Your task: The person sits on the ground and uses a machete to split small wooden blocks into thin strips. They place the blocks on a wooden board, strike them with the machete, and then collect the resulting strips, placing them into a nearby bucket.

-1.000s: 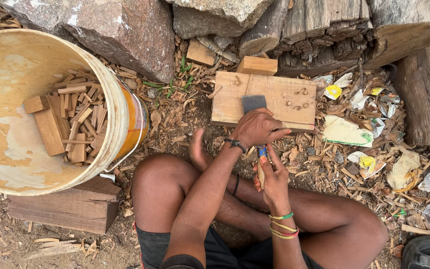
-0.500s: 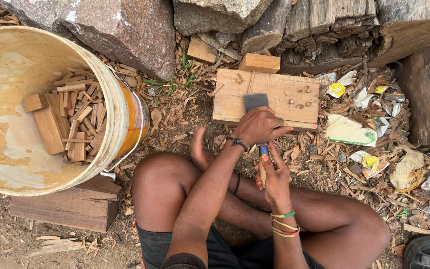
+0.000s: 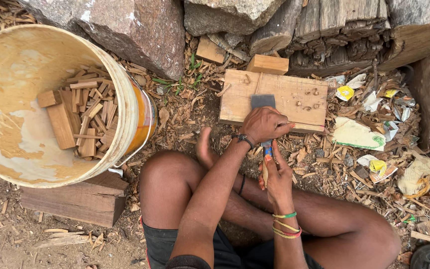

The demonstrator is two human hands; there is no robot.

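On the chip-strewn ground before my crossed legs, my left hand (image 3: pixel 264 124) presses down on the flat grey blade (image 3: pixel 263 101) lying on the wooden board (image 3: pixel 294 94). My right hand (image 3: pixel 276 177) is closed around the tool's handle (image 3: pixel 267 155). At left stands a bucket (image 3: pixel 130 107) holding wood offcuts (image 3: pixel 83 117).

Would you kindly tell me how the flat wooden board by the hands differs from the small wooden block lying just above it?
The wooden board is wide, flat and pale, with curled shavings on its face; the wooden block is small, thick and more orange-brown, with a bare top. The left hand rests at the board's near edge beside a dark blade; nothing touches the block. Both are sawn rectangular wood lying among chips on the ground.
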